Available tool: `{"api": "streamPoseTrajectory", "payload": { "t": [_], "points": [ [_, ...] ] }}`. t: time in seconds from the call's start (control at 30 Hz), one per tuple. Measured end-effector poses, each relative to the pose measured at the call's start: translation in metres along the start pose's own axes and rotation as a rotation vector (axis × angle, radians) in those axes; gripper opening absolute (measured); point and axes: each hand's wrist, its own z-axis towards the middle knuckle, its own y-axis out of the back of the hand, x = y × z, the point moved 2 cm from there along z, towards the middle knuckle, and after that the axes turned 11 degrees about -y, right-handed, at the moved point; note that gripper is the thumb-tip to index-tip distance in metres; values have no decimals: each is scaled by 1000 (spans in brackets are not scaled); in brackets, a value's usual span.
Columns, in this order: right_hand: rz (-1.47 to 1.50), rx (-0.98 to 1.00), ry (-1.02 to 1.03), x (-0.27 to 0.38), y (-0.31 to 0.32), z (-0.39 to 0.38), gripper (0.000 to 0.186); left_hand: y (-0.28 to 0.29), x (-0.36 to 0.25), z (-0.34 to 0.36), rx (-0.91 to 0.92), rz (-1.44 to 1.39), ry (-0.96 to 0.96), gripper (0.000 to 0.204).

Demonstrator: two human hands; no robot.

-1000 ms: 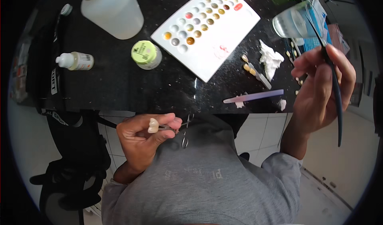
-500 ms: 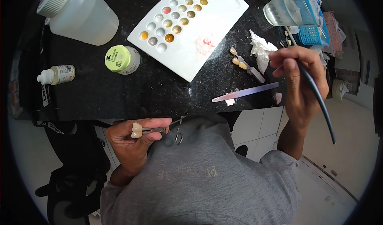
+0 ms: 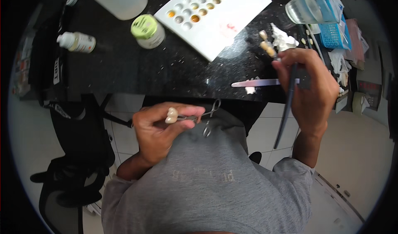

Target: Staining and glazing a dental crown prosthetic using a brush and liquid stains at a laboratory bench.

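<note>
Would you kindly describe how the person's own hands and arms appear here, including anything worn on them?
Both hands are bare: no gloves, rings, watch or bracelets can be made out on the left hand or the right hand. The forearms are uncovered too. A grey short-sleeved T-shirt ends in loose sleeves at the upper arms, with faint lettering across the chest.

Black speckled countertop [image 3: 137, 68]: white palette [image 3: 215, 16], green-lidded jar [image 3: 147, 30], small bottle [image 3: 76, 42], glass cup [image 3: 309, 8].

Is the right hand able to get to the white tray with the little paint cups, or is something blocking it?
Probably yes. The right hand holds a long dark brush over the black counter, and the white tray lies just up and to its left. Nothing tall stands between them, only small tooth-like pieces.
</note>
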Motion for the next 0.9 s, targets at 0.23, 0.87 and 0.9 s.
{"api": "streamPoseTrajectory", "payload": {
  "t": [0.23, 0.87, 0.9],
  "points": [
    [270, 47, 135, 41, 19, -50, 26, -22, 31, -12, -12, -211, 55, 12],
    [207, -65, 97, 13, -58, -150, 15, -65, 111, -49, 67, -359, 154, 17],
    [204, -69, 96, 11, -58, -151, 15, -66, 112, -48, 69, -355, 131, 16]
  ]
}}
